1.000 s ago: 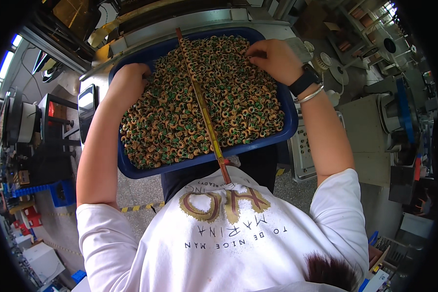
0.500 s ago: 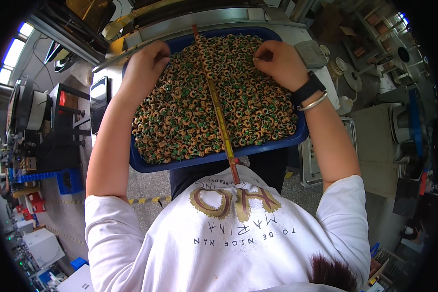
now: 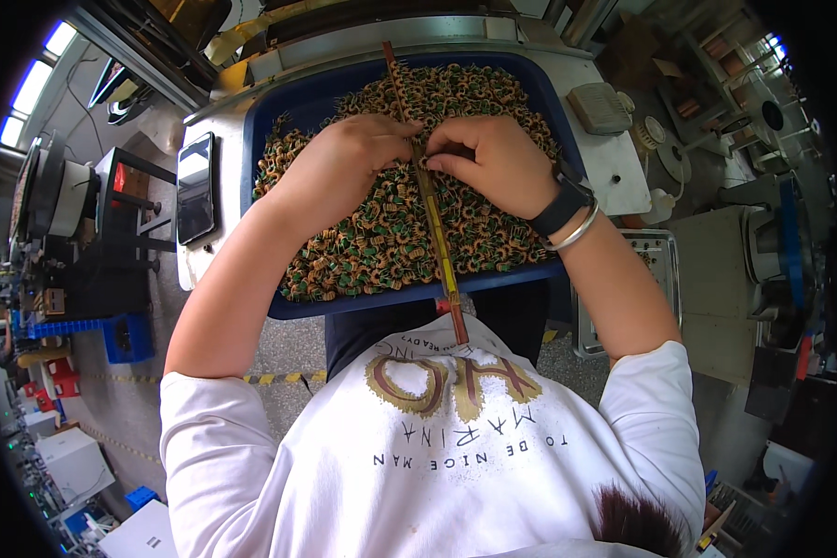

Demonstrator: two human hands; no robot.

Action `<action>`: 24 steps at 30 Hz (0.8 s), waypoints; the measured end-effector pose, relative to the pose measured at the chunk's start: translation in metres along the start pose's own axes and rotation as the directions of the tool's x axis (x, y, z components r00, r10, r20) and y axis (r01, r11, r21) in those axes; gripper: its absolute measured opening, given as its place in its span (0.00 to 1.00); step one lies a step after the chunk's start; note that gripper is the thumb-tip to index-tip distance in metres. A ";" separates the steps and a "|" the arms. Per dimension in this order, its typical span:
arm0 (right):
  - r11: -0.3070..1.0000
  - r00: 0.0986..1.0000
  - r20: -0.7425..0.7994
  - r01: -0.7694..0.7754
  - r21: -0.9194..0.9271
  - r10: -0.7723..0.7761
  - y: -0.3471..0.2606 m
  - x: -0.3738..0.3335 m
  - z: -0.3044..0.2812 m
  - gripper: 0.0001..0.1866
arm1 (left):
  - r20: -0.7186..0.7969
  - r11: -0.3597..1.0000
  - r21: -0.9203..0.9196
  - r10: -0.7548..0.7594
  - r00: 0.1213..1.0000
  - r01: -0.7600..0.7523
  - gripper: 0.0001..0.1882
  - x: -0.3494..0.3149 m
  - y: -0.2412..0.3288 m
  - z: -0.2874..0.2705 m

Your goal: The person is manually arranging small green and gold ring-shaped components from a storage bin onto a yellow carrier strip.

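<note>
A blue plastic tray [image 3: 569,112] holds a heap of small ring-shaped wire coils [image 3: 367,246], copper-coloured with green parts. Across it lies a long narrow rail [image 3: 437,228], yellowish along the middle and reddish at its ends, its near end against my shirt. Small coils sit in a row along the rail's far part. My left hand [image 3: 358,153] is closed at the rail's left side, fingertips bent down over it. From the right, my right hand [image 3: 498,163] meets the rail in a thumb-and-finger pinch. Whatever either pinch holds is too small and covered to make out.
A black phone [image 3: 196,189] lies on the white table left of the tray. To the right are a pale ridged box [image 3: 601,108] and a metal tray [image 3: 656,251] below table level. A metal frame bar [image 3: 381,51] runs behind the blue tray.
Both hands have come inward from the tray's far left and right sides to meet at the rail. The tray and rail have shifted slightly.
</note>
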State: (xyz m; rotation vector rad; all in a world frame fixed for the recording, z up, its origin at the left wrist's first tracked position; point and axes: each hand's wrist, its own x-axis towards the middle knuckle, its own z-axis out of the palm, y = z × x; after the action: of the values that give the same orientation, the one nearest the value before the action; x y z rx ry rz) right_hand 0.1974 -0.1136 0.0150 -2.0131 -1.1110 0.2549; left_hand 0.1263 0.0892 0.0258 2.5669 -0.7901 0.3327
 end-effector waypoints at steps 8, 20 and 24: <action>0.999 0.996 -0.086 0.035 0.021 -0.033 0.005 0.001 0.008 0.08 | -0.021 0.998 -0.055 -0.023 1.000 0.021 0.14 -0.002 -0.002 0.004; 0.984 0.975 -0.141 0.178 0.032 -0.172 -0.023 -0.005 0.000 0.09 | 0.146 0.520 -0.756 -0.458 0.877 0.397 0.15 0.004 0.011 -0.006; 0.986 0.986 -0.069 0.147 -0.085 -0.153 -0.005 -0.014 -0.002 0.09 | -0.008 0.925 -0.280 -0.270 0.963 0.257 0.20 0.006 0.010 -0.003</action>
State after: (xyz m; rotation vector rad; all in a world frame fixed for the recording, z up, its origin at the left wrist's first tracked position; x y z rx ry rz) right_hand 0.1864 -0.1243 0.0171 -1.9798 -1.2350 0.0578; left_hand 0.1249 0.0799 0.0338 2.3515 -0.4290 0.1814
